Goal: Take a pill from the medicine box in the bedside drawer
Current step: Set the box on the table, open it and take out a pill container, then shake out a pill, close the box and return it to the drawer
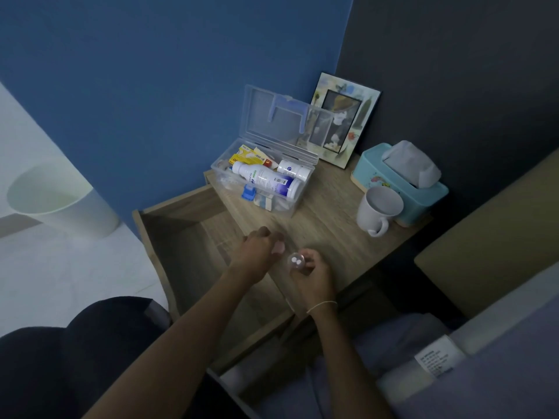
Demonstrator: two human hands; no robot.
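The clear medicine box [295,204] stands on the bedside table top with its lid raised, and holds white bottles, a yellow packet and a blue item. In front of it, the wooden drawer [181,237] is pulled out. My right hand [316,275] grips a small clear pill container [295,262], and two white pills show inside it. My left hand [257,249] hovers just left of the container. Its fingers are curled on a small pale piece [278,247] that looks like the container's cap.
A white mug [378,208], a teal tissue box [402,179] and a picture frame [343,119] stand on the table's right and back. A white bin [63,201] is on the floor at left. Bedding lies at lower right.
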